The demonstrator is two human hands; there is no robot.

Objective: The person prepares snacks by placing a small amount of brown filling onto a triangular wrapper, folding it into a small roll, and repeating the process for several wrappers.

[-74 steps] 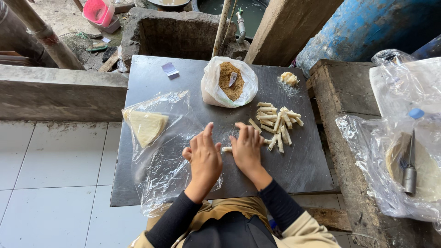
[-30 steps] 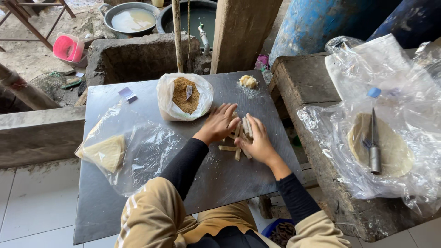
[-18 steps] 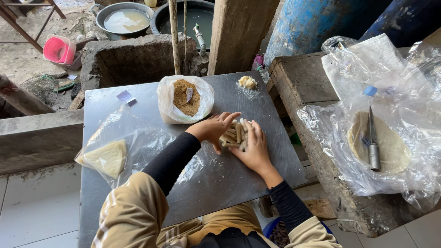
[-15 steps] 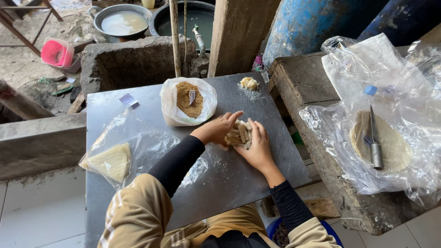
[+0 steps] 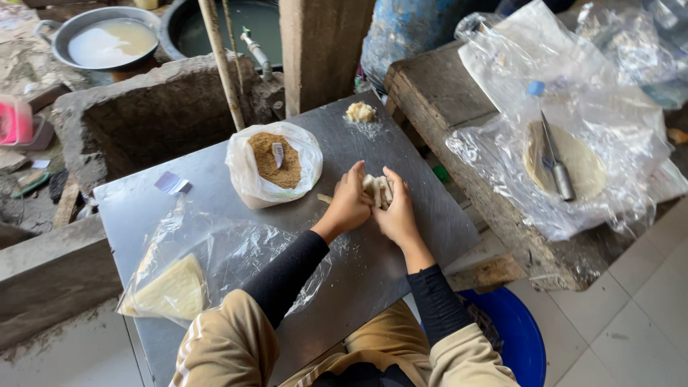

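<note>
1. The left hand (image 5: 349, 206) and right hand (image 5: 395, 213) are cupped toward each other around a bundle of pale rolled sticks (image 5: 377, 190), fingers curled close on it from both sides, near the middle of the grey bench (image 5: 401, 154).
2. One loose stick (image 5: 325, 198) lies on the bench just left of the left hand.
3. Right of the hands a strip of bare bench runs to the right edge, beyond which a rough wooden ledge (image 5: 437, 93) stands close alongside.
4. Toward the near edge the bench is bare between the forearms; a blue tub (image 5: 519, 337) sits on the floor below the near right corner.
5. A white plastic bag of brown filling (image 5: 272, 161), with a small spoon in it, stands just left of and beyond the left hand, the closest thing to it.
6. A small pale lump of dough (image 5: 360, 112) lies by the far edge, well apart from the hands.
7. A clear plastic bag with a folded stack of pale wrappers (image 5: 174, 290) takes up the near left part of the bench, its loose plastic reaching under the left forearm.
8. A small paper scrap (image 5: 172, 183) lies near the far left corner.
9. On the ledge, crumpled clear plastic covers a round flat wrapper with a knife (image 5: 555, 154) lying on it.
10. A wooden post (image 5: 322, 50) rises just behind the far edge.
</note>
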